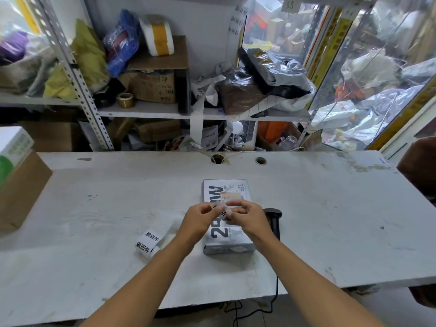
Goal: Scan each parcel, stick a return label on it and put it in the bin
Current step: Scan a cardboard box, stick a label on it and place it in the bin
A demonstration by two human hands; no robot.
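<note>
A brown cardboard box (20, 192) sits at the table's far-left edge, at about 9 o'clock from the parcel, with a white and green carton (11, 147) resting in its top. Nearer the centre, at roughly 8 o'clock from the parcel, a strip of return labels (147, 243) printed with black characters lies curled on the white table (94, 208), partly under the left forearm. The left hand (198, 220) hovers over the parcel with its fingers pinched on a small label piece (220, 210), which is blurred; the right hand (245, 217) meets it from the other side, thumb and fingers likewise closed on that same piece, so both hands grasp it together above the parcel's middle. The parcel (226, 223), a flat grey-white box with large dark lettering and a shipping label on its far half, lies on the table in front of the person, at the centre of the view. Just beside its right edge, at 3 o'clock, a black handheld scanner (274, 220) rests on the table, its cable running off the near edge. Two round cable holes (260, 160) sit at 12 o'clock near the table's back edge, before cluttered shelves (165, 109).
</note>
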